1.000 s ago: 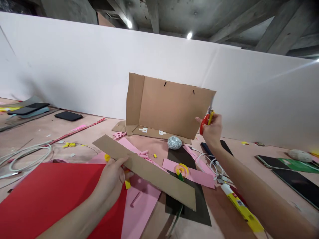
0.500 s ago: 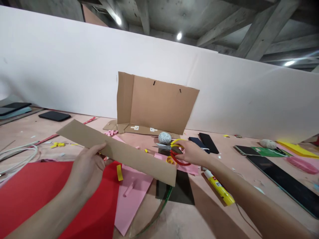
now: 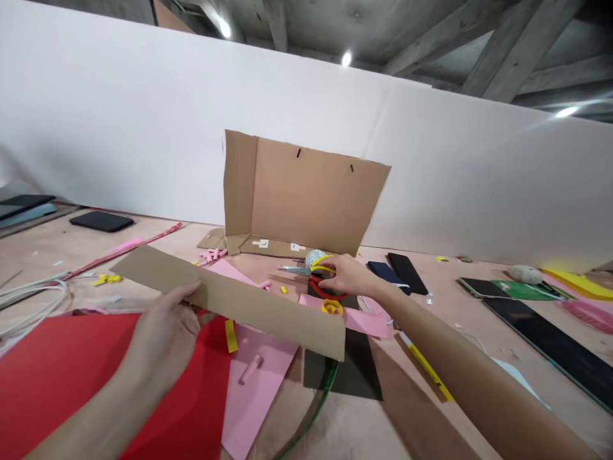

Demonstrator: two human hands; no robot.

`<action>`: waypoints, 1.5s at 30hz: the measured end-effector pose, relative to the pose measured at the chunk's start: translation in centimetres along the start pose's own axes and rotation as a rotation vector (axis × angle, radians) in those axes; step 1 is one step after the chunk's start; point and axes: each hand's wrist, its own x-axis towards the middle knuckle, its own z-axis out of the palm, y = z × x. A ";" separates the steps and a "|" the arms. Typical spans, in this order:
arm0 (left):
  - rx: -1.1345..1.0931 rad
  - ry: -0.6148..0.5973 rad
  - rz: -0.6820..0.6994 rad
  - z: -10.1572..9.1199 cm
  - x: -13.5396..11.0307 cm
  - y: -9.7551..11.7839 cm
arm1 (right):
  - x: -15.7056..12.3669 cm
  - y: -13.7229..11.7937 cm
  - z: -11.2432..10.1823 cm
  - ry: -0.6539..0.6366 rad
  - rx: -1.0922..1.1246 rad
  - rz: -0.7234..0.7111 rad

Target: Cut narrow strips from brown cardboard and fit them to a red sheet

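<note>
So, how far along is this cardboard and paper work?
Done, by the look of it: the cardboard panel stands folded, with two slits, and pink rolled pieces lie nearby. In hand: the left hand holds a cardboard strip; the right hand grips red-and-yellow scissors. Left: the red sheet lies whole.

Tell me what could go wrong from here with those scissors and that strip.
The scissors in the right hand have bare blades pointing toward the cardboard strip held in the left hand, so a careless swing could nick the strip or fingers. The foil ball sits right by the scissors and might get knocked rolling. The strip's far end looks unsupported, so it may sag onto the yellow curl.
</note>
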 end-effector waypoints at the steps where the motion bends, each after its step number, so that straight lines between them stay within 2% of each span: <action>1: -0.014 0.009 0.005 -0.1 0.1 0.4 | 0.1 -0.5 -0.1 0.014 0.013 0.001; 5: -0.089 0.068 0.049 -0.5 0.7 1.8 | 1.5 -3.0 0.4 0.005 0.083 -0.027; 9: -0.143 0.100 0.103 -0.8 1.2 2.4 | 5.2 -4.7 2.5 -0.066 0.149 -0.023; 12: -0.140 0.123 0.124 -1.1 1.4 2.4 | 7.7 -4.9 3.9 -0.048 0.252 0.073; 15: -0.101 0.086 0.160 -1.4 1.5 2.2 | 8.4 -4.7 4.5 0.035 0.452 0.203; 18: -0.021 -0.027 0.177 -1.2 1.4 1.8 | 7.1 -5.1 4.2 0.093 0.729 0.296; 20: 0.057 -0.118 0.137 -0.5 1.2 1.1 | 5.2 -5.9 3.8 0.097 0.925 0.320; 25: 0.251 -0.392 -0.032 2.5 0.1 -1.9 | -1.2 -9.1 4.0 0.091 1.303 0.362; 28: 0.312 -0.482 -0.089 4.0 -0.8 -3.9 | -4.5 -10.6 5.1 0.151 1.434 0.406; 32: 0.361 -0.577 -0.149 4.3 -2.0 -5.7 | -7.1 -10.9 6.2 0.248 1.535 0.472; 38: 0.448 -0.731 -0.315 3.3 -3.1 -6.5 | -8.3 -9.9 7.2 0.416 1.557 0.517; 41: 0.464 -0.759 -0.301 3.1 -3.2 -6.5 | -8.4 -9.7 7.2 0.420 1.535 0.518; 45: 0.436 -0.725 -0.247 3.2 -2.6 -6.1 | -8.5 -9.2 6.8 0.420 1.469 0.492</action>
